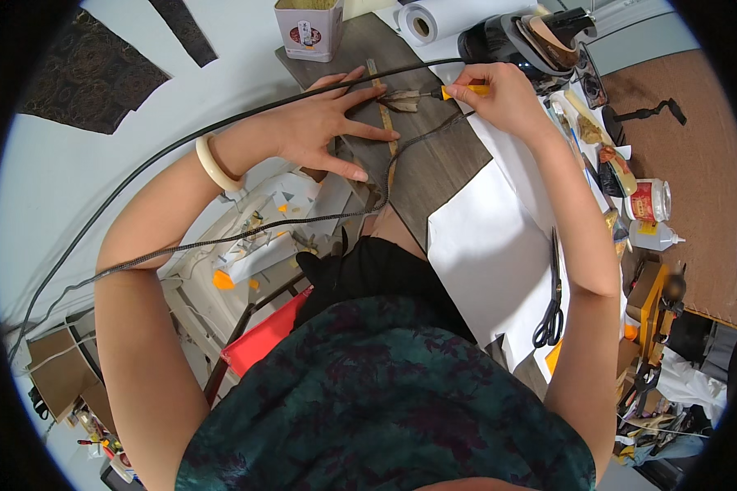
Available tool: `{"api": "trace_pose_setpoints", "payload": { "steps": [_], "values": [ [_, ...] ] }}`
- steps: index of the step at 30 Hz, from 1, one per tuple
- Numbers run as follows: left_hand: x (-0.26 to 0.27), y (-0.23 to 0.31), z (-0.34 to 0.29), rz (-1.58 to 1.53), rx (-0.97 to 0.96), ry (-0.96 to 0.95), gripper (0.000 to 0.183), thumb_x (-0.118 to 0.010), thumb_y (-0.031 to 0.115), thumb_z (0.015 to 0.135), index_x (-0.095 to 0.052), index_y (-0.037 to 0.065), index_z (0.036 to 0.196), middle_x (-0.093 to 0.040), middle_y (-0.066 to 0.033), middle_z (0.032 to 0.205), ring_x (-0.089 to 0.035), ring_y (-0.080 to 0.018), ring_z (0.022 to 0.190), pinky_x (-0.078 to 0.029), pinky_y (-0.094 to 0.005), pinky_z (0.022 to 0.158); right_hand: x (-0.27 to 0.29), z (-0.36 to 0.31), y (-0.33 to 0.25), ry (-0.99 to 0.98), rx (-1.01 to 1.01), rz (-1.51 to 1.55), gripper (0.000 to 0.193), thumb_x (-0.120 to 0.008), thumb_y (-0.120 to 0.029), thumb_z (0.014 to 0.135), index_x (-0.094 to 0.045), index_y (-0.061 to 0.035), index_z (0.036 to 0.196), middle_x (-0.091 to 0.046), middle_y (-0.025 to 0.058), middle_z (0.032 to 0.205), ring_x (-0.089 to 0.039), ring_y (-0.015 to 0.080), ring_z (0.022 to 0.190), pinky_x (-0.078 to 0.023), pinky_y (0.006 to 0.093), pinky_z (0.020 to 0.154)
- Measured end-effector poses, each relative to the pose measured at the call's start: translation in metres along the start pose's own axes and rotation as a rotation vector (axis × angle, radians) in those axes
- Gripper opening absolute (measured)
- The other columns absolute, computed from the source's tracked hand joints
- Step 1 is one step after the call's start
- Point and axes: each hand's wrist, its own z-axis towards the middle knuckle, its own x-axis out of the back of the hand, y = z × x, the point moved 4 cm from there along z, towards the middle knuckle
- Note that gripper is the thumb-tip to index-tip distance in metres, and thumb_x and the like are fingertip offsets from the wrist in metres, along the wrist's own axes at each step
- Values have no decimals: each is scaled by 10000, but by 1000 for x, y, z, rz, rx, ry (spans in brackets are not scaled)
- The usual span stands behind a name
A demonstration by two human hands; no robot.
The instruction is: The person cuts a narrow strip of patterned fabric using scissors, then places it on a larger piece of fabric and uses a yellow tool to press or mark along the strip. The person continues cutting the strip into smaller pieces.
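Two hands are flanking a narrow yellowish strip (386, 117), which is lying on the woodgrain desk (446, 159), its long axis running away from the body. Nearer, the left hand (315, 127) is spreading its fingers onto the strip; right of the strip, the right hand's (504, 96) grip is pinching a yellow-handled tool (447, 92), which is pointing left, roughly crosswise to it.

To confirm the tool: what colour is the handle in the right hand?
The handle is yellow, showing best in the head view.

A yellow-handled tool (475, 90), its tip possibly metallic, is pointing left toward a tan strip (386, 116) lying on grey-brown board (450, 155).
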Motion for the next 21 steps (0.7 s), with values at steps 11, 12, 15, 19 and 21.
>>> {"api": "trace_pose_setpoints", "payload": {
  "steps": [11,12,15,19,21],
  "values": [
    [1,-1,0,-11,2,-33,800,-620,822,889,-602,371,1550,-265,-264,1740,-121,-537,1623,-140,-636,1299,3,-14,-4,-126,13,77,287,-818,-365,935,-799,-83,885,-733,124,746,-706,319,706,-542,401,687],
    [1,-1,0,-17,3,-40,801,-623,820,887,-602,370,1550,-263,-265,1740,-120,-539,1622,-140,-637,1299,3,-12,-5,-117,10,59,285,-816,-361,937,-798,-82,883,-733,125,746,-706,321,708,-542,399,688],
    [2,0,1,-12,6,-48,799,-626,815,888,-602,369,1550,-258,-268,1742,-118,-544,1621,-138,-638,1299,2,-5,-6,-92,-7,30,280,-812,-355,942,-796,-82,881,-729,126,744,-702,328,708,-543,400,693],
    [4,0,-1,-26,13,-51,792,-625,809,892,-601,368,1551,-259,-269,1741,-117,-543,1621,-141,-640,1297,1,-1,-6,-136,-5,33,297,-809,-372,942,-794,-83,876,-727,130,746,-706,336,711,-549,407,698],
    [4,0,-2,-20,8,-33,790,-625,806,894,-600,368,1551,-261,-270,1740,-116,-544,1621,-142,-642,1297,2,-4,-6,-137,-5,41,304,-808,-378,942,-792,-82,875,-728,133,747,-709,340,714,-551,412,697]
  ]
}}
